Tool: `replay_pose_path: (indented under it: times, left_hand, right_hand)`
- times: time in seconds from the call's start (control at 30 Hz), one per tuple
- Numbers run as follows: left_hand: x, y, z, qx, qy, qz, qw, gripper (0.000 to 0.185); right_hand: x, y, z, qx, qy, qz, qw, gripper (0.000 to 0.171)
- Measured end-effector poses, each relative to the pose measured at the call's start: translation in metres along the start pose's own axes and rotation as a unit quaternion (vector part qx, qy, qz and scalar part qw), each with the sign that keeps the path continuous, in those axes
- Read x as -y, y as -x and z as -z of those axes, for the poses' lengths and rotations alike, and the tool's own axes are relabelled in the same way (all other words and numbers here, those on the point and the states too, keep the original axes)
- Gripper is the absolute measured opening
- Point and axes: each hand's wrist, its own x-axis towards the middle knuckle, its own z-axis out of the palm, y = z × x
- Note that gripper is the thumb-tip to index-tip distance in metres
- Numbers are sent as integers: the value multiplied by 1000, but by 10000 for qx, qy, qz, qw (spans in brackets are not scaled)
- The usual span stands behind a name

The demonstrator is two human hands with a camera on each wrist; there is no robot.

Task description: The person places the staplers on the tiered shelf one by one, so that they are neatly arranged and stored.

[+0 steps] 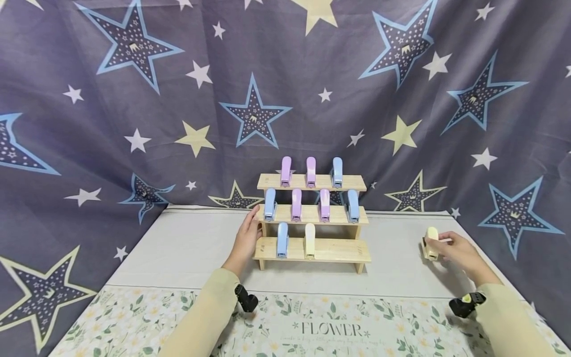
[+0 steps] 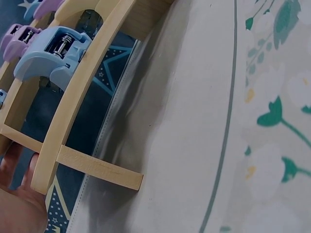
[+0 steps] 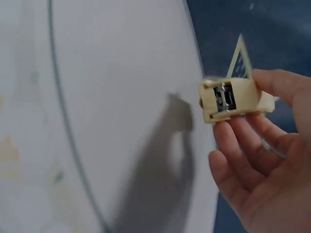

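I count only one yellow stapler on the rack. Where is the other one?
The other yellow stapler is in the right hand, pinched above the table, right of the wooden rack in the head view.

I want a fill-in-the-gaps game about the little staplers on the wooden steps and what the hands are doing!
1. The right hand holds a small stapler whose colour is ____.
2. The top step of the wooden rack carries ____ staplers.
3. The left hand touches the rack on its ____ side.
4. On the bottom step, beside the blue stapler stands a ____ one.

Missing words: yellow; three; left; yellow
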Motion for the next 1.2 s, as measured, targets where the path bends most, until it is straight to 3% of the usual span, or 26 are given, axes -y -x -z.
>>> replay_pose_path:
  times: [0.3,0.4,0.53,0.63,0.8,1.2]
  left_hand:
    - [1,-3,0,47,74,19,10000,47]
    - [-13,3,0,108,50,105,9999,48]
    - [-17,3,1,131,69,205,9997,48]
    - [-3,-3,2,106,76,145,9998,48]
    - [4,-2,2,8,30,89,10000,47]
    - [-1,0,1,73,88,100,9999,48]
  right_hand:
    - [55,11,-17,431,125,604,9972,45]
    - [71,15,-25,521,154,739,9958,45]
    - [89,19,-35,627,200,850,9942,46]
    - [99,21,-42,696,210,924,9931,45]
    - [110,21,-53,779,161,1107,9907,42]
    - [128,16,-84,947,-112,1299,9869,41]
